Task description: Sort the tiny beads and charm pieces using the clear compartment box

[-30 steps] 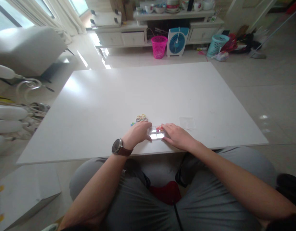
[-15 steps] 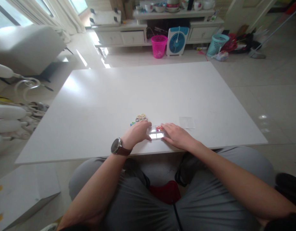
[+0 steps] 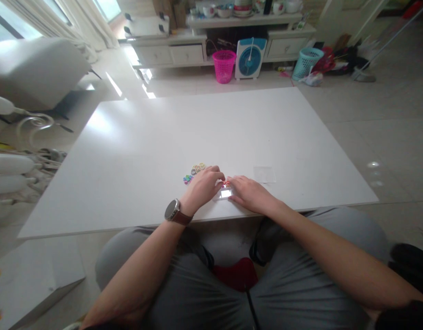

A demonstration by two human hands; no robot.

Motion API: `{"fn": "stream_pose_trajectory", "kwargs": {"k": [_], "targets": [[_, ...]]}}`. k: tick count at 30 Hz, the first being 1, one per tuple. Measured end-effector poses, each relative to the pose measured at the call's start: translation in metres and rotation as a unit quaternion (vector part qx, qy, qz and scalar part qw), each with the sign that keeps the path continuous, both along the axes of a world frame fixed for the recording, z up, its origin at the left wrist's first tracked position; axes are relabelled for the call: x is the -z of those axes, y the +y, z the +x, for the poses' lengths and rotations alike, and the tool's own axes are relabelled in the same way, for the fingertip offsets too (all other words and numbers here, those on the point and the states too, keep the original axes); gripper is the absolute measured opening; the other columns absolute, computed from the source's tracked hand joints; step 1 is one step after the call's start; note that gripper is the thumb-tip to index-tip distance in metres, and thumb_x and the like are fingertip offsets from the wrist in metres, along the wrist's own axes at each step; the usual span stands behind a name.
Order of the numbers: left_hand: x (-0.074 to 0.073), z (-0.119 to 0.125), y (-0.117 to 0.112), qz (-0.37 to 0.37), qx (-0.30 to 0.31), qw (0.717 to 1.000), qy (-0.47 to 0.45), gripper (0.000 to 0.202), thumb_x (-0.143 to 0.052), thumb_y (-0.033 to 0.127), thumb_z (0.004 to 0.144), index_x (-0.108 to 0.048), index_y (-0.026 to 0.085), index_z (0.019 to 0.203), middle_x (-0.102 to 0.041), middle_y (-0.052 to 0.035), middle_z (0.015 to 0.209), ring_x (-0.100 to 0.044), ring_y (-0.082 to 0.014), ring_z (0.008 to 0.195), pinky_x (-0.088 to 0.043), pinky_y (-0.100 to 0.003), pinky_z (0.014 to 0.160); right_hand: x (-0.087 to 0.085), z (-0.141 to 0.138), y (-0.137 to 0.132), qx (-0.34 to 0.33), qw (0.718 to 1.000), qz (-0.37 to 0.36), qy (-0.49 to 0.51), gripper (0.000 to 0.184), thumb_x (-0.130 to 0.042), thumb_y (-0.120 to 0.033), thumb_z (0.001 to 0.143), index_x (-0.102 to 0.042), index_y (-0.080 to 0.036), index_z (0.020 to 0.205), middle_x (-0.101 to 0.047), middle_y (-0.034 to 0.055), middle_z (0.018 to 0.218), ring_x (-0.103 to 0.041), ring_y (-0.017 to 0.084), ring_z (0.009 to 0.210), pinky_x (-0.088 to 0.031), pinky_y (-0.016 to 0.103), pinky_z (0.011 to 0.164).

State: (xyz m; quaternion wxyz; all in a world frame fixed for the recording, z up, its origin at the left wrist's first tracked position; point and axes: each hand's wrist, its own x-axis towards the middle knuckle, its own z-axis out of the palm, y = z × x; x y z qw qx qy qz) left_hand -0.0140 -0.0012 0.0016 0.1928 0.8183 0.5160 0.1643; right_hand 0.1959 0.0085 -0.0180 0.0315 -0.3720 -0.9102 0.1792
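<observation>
Your left hand [image 3: 202, 188] has moved to the right and now lies over the left part of the small clear box [image 3: 226, 193], which showed before. Its fingertips are now at the red pieces [image 3: 226, 184], very close to your right hand [image 3: 247, 192].

White table [image 3: 197, 123]: small clear box [image 3: 226, 194] near front edge, loose rings [image 3: 197, 168], clear square piece [image 3: 264, 174].

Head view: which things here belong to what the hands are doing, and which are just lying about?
In use: left hand, right hand, both on the clear compartment box; red pieces in it; coloured rings and clear flat square beside it.
Lying about: pink basket, blue fan, teal basket, on the floor beyond the table.
</observation>
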Motion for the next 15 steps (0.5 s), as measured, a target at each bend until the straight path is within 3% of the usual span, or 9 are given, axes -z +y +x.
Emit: {"fn": "stream_pose_trajectory", "kwargs": {"k": [15], "targets": [[0.011,0.013,0.003,-0.015,-0.01,0.998,0.065,0.023,-0.053,0.019,0.094,-0.076,0.018,0.091,-0.067,-0.0088,0.093,-0.064,-0.0209,0.088,-0.049,-0.033,0.081,-0.002,-0.001,0.0,0.002,1.0,-0.002,-0.004,0.05,-0.061,-0.032,0.097,-0.049,-0.01,0.14,-0.062,0.0199,0.135,-0.056,0.032,0.128,-0.048,0.047,0.107]]}}
